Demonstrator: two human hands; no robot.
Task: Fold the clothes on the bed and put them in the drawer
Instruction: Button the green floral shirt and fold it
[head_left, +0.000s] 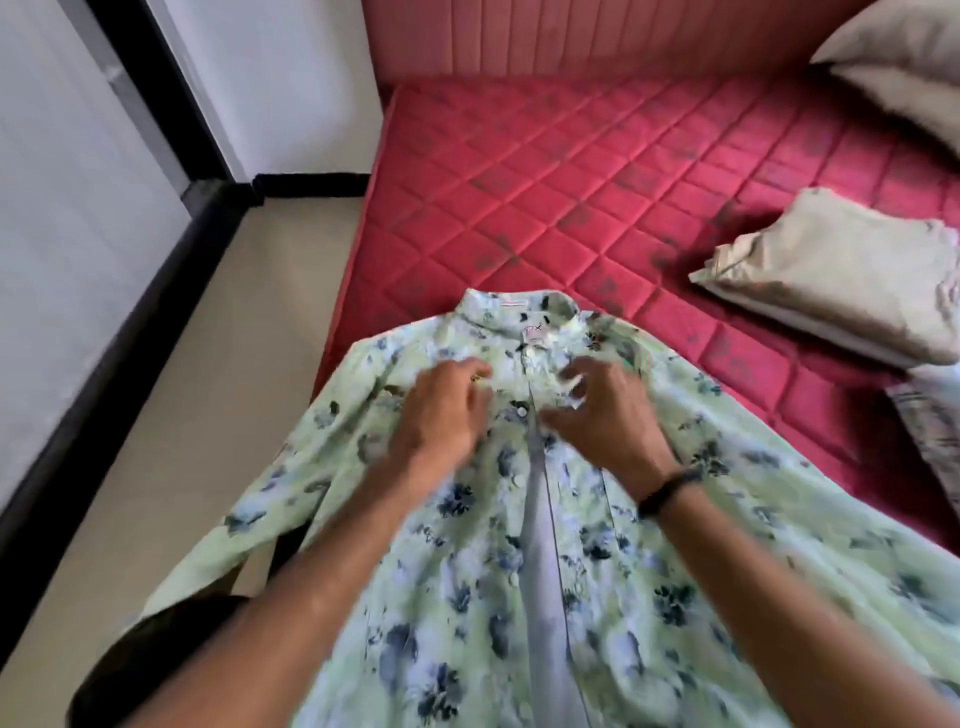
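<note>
**Shirt laid out, placket being squared**

Floral button-up shirt (467, 545) spread front-up across lower centre of frame, collar toward the red quilted mattress (571, 182); one sleeve overhangs the bed edge at lower left. Left hand (441, 410) rests on the chest panel, fingers loosely curled, pinch unclear; right hand (602, 410) hovers with fingers spread and bent, gripping nothing. Folded beige garment (841, 291) at right. Step, by my reading: aligning the front; next likely calls for closing the placket; drawer not visible.

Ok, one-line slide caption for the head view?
Both hands work at the placket of a floral shirt spread on the red mattress.
</note>
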